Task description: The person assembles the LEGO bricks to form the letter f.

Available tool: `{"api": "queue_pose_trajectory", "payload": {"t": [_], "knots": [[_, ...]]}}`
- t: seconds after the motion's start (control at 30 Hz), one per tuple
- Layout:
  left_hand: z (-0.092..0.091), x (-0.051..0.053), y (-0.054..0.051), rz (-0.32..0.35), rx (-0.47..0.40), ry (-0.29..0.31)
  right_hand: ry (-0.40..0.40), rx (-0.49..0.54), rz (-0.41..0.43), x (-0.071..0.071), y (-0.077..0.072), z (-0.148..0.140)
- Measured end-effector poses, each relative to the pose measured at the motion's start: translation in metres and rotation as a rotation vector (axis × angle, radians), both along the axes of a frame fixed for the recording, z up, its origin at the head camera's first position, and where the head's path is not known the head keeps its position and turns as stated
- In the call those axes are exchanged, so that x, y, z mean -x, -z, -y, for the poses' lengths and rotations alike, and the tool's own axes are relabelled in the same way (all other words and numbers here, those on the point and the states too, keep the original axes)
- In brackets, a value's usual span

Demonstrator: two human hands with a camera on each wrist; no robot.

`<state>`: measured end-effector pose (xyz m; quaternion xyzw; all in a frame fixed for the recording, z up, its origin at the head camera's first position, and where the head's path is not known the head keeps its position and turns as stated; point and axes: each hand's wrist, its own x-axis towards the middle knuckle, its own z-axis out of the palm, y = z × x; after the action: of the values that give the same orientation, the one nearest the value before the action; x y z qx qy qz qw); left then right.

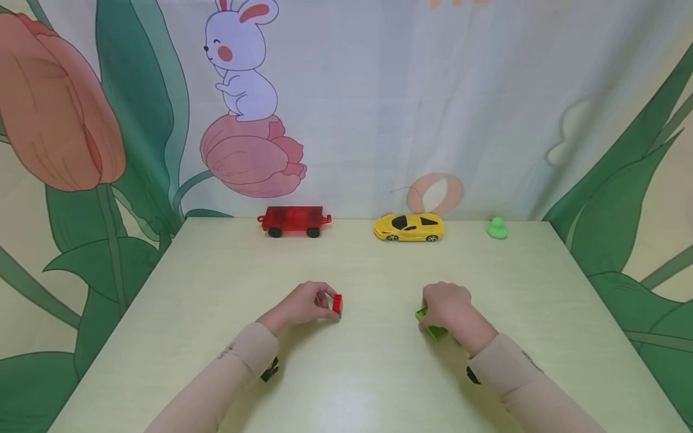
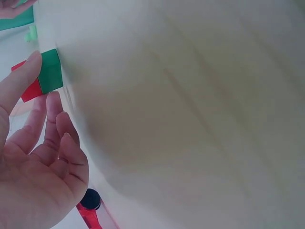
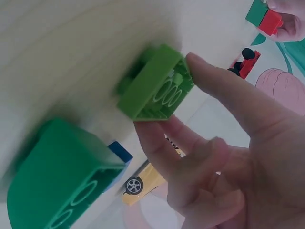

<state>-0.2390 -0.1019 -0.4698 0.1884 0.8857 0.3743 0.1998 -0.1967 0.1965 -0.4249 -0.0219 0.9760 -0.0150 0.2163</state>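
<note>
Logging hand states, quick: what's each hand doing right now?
Left hand: pinching a red block and a green block together.
Right hand: pinching a light green block between thumb and fingers.

Pale tbl (image 1: 357,379) carries red wagon (image 1: 294,219), yel. car (image 1: 409,228), grn duck (image 1: 497,228) & dk-grn block (image 3: 55,167).

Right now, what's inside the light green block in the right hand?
The light green block shows its hollow side in the right wrist view: round rings, with nothing loose visible among them. The deepest recesses behind those rings are covered, so I can't tell what is there.
</note>
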Motion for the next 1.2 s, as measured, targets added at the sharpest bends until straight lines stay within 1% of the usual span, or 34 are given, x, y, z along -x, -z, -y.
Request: {"api": "queue_pose_trajectory", "payload": {"t": [0.13, 0.3, 0.37, 0.57, 0.7, 0.83, 0.9, 1.07, 1.2], "knots": [[-0.001, 0.000, 0.000, 0.007, 0.003, -0.012, -0.008, 0.015, -0.007, 0.002, -0.002, 0.001], [-0.001, -0.001, -0.001, 0.001, 0.000, -0.011, -0.019, 0.057, -0.048, 0.000, -0.011, 0.006], [-0.001, -0.001, 0.000, 0.002, -0.002, -0.010, -0.032, 0.108, -0.073, -0.002, -0.015, 0.009], [-0.001, -0.001, 0.001, 0.012, 0.007, -0.018, -0.068, 0.304, -0.167, -0.006, -0.026, 0.020], [-0.001, 0.001, 0.001, 0.006, 0.016, -0.017, -0.076, 0.406, -0.257, -0.007, -0.030, 0.026], [-0.001, 0.001, 0.001, 0.004, 0.016, -0.010, -0.084, 0.506, -0.344, -0.007, -0.029, 0.028], [-0.001, 0.001, 0.000, 0.005, 0.018, -0.011, -0.079, 0.575, -0.352, -0.007, -0.029, 0.030], [-0.001, 0.001, 0.000, 0.012, 0.028, -0.019, -0.059, 0.776, -0.296, -0.004, -0.022, 0.033], [-0.002, 0.001, 0.000, 0.006, 0.024, -0.021, -0.053, 0.879, -0.263, -0.002, -0.014, 0.037]]}}
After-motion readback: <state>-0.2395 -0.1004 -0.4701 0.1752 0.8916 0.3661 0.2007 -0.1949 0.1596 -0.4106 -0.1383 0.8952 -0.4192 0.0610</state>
